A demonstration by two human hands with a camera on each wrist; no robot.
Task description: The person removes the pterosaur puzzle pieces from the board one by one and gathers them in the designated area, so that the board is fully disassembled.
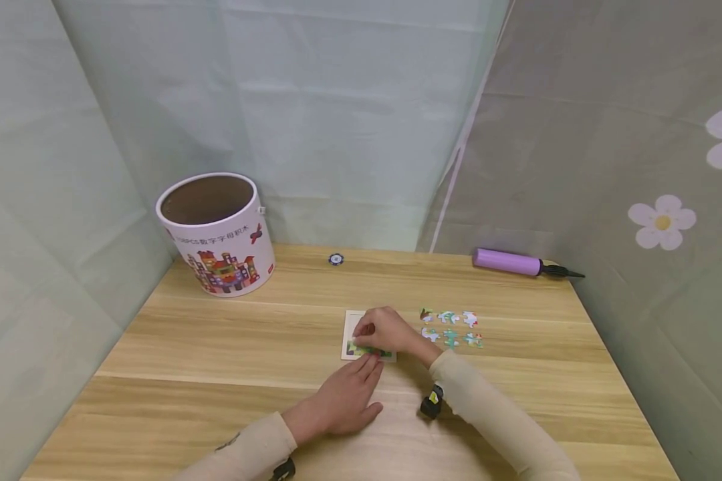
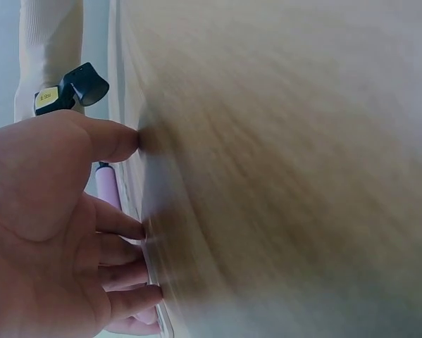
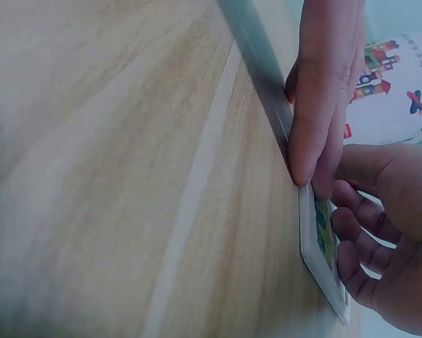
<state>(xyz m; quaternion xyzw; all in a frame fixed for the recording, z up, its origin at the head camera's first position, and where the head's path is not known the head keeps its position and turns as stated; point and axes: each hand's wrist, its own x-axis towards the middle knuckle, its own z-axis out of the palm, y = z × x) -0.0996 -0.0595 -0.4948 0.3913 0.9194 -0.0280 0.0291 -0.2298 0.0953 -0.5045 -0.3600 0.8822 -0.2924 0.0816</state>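
A small puzzle board (image 1: 351, 318) with a pale frame lies on the table, its near part filled with a green picture (image 3: 323, 229). My left hand (image 1: 345, 397) lies at its near edge, and its fairly straight fingertips rest on the frame. In the left wrist view, the left thumb (image 2: 115, 141) is spread away from the fingers. Over the board, my right hand (image 1: 388, 331) has curled fingers and pinches a small puzzle piece at the board's left part, mostly hidden by the fingertips. Several loose puzzle pieces (image 1: 450, 337) lie in two rows to the right of the board.
A white printed bucket (image 1: 222, 247) stands at the back left. A round blue-and-white chip (image 1: 335, 259) lies at the back of the wooden table (image 1: 216, 347). At the back right is a purple hand pump (image 1: 508, 262). Fabric curtains (image 1: 337, 133) enclose the table.
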